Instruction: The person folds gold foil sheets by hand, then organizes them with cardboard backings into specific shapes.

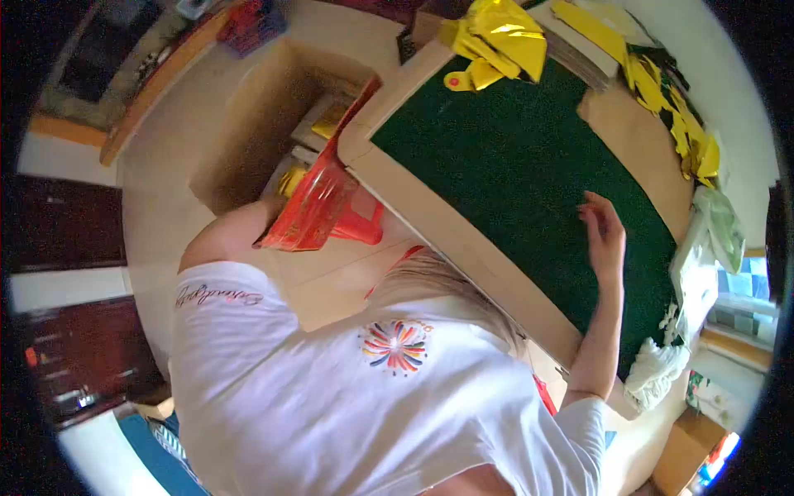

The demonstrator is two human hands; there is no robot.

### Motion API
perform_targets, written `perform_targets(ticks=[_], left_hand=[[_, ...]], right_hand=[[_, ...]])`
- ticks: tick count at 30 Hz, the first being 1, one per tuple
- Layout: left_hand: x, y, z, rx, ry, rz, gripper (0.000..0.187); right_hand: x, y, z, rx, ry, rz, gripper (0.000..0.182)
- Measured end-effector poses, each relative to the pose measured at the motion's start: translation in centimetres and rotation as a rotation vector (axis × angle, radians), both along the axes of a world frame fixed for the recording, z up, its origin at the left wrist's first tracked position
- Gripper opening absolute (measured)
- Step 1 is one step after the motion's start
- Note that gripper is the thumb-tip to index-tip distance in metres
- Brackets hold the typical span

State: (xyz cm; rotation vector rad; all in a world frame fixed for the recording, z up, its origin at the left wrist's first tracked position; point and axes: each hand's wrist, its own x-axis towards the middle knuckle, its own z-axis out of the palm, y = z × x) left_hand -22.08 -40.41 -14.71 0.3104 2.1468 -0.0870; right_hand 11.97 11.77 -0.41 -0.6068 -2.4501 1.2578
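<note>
My left arm reaches toward an open cardboard box (256,124), and the hand is hidden behind a large red bag or sheet (314,198) with gold print. Whether that hand grips the red piece cannot be made out. My right hand (604,221) hovers over or rests on the dark green surface (504,165) of a table with a pale wooden edge (463,240). Its fingers are loosely bent and apart, holding nothing. Shiny yellow pieces (504,41) lie at the table's far end. Inside the box are yellow-and-pale packs (322,120).
A red plastic stool or similar object (360,223) is beside the table. More yellow pieces (682,124) line the far right edge, near a translucent plastic bag (721,227) and a white bundle of cord or cloth (657,376). Dark red cabinets (91,347) stand at the left.
</note>
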Motion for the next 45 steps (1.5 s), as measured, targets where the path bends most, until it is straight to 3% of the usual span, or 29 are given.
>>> perform_targets(ticks=[5, 6, 8, 13, 18, 19, 21, 24, 27, 29, 30, 32, 34, 35, 37, 41, 44, 45], left_hand=[[-5.5, 2.1, -0.9, 0.01, 0.197, -0.016, 0.042], [-0.8, 6.2, 8.9, 0.054, 0.509, -0.259, 0.035], [-0.8, 9.5, 13.5, -0.085, 0.659, -0.342, 0.026], [5.9, 18.0, 21.6, 0.576, 0.914, -0.148, 0.018], [9.2, 25.0, 20.5, 0.982, 0.872, -0.249, 0.016], [10.4, 27.2, 21.9, 0.927, 0.77, -0.203, 0.015], [11.0, 30.6, 21.4, 1.051, 0.79, -0.398, 0.014], [13.3, 36.4, 19.3, 1.276, 0.577, -0.501, 0.011], [13.2, 41.3, 17.7, 1.481, 0.68, -0.678, 0.009], [9.8, 43.1, 18.7, 1.294, 0.61, -0.483, 0.015], [7.5, 43.6, 18.1, 1.377, 0.729, -0.306, 0.018], [1.9, 43.7, 17.5, 1.31, 0.832, -0.033, 0.021], [-3.7, 43.1, 17.2, 1.209, 1.102, -0.033, 0.025], [-5.9, 43.0, 16.7, 1.206, 1.105, -0.042, 0.025], [-8.4, 43.1, 16.4, 1.094, 0.822, 0.241, 0.03], [-8.7, 43.2, 16.1, 0.967, 0.57, 0.247, 0.029], [-7.5, 43.5, 15.1, 1.206, 0.674, 0.252, 0.025], [-6.1, 43.6, 15.2, 1.271, 0.917, 0.099, 0.025]], right_hand=[[0.3, 0.0, 0.5, -0.003, 0.004, -0.024, 0.025], [0.3, 0.2, 0.6, 0.014, 0.003, -0.013, 0.024], [0.3, 0.5, 0.8, -0.011, 0.007, -0.026, 0.023], [0.7, 1.8, 0.7, 0.015, 0.097, -0.112, 0.02], [0.6, 1.3, 1.4, -0.037, 0.113, -0.105, 0.019], [0.6, 1.0, 1.4, -0.062, 0.098, -0.1, 0.019], [0.6, 1.1, 1.0, 0.01, 0.098, -0.064, 0.019], [0.6, 0.5, 2.1, 0.046, 0.016, -0.056, 0.02], [0.6, 1.1, 1.9, 0.051, 0.009, -0.09, 0.019], [0.5, 1.2, 2.5, 0.053, 0.022, -0.091, 0.019], [0.6, 1.1, 2.6, 0.062, 0.032, -0.109, 0.019], [0.8, 1.2, 2.5, 0.064, 0.025, -0.103, 0.019], [0.7, 1.3, 2.4, 0.068, 0.031, -0.106, 0.019], [0.7, 1.3, 2.3, 0.076, 0.028, -0.109, 0.019], [0.7, 1.5, 2.2, 0.085, 0.028, -0.114, 0.019], [0.7, 1.4, 2.0, 0.068, 0.013, -0.106, 0.019], [0.8, 1.5, 1.9, 0.066, 0.009, -0.101, 0.018], [0.7, 1.5, 1.9, 0.059, 0.015, -0.097, 0.018]])
